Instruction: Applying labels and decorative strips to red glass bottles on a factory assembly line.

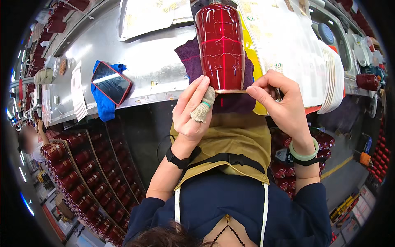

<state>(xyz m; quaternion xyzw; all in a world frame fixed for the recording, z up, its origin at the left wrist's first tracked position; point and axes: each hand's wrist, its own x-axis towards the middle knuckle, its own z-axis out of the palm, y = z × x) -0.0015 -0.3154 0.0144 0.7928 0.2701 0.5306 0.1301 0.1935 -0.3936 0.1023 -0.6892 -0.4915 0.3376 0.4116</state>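
Here red glass bottle (221,45) lies on purple cloth (190,57) on bench (144,61), long axis 12 to 6, base rim at 6. Left hand (191,113) pinches rim from 7; right hand (284,101) pinches from 5, equally near.

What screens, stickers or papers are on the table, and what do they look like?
Phone: lies on a blue cloth, left of the red bottle; dark screen, red rim.
White sheet stack: right of the bottle, curved pile with small round green marks.
Striped white card: far left on the metal table, long and narrow.
Clear sheet: in the metal tray at the top, pale and shiny.
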